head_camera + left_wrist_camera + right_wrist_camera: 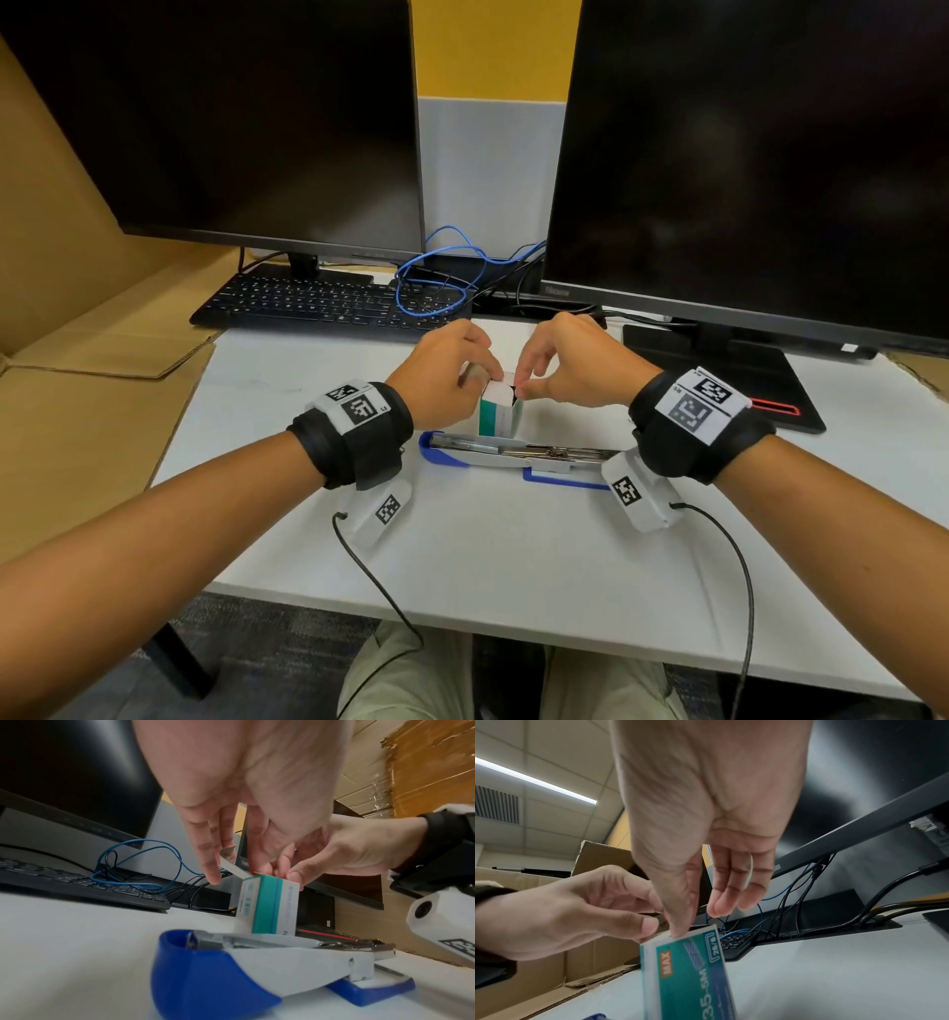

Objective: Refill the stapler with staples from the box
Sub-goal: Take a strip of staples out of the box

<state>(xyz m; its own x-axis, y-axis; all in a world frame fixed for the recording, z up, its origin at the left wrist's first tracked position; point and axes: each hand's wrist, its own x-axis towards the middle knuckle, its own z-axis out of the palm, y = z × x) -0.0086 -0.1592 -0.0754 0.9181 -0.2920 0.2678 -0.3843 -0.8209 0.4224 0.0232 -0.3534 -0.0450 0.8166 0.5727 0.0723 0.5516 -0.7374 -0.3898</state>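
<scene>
A small teal and white staple box [500, 419] stands upright on the white table [513, 539], just behind the stapler. The blue and white stapler [513, 455] lies opened out flat, its metal staple channel facing up. My left hand [490, 377] holds the box's top flap [231, 864] bent back. My right hand [519, 389] pinches at the box's open top edge with thumb and forefinger, the other fingers hanging relaxed [726, 902]. In the right wrist view the box [687, 973] shows its printed face. What is inside the box is hidden.
Two dark monitors stand at the back, the right one's base [719, 370] close to my right wrist. A black keyboard [328, 303] and a tangle of blue cable [436, 277] lie behind the hands. Flattened cardboard [102, 385] borders the table's left side.
</scene>
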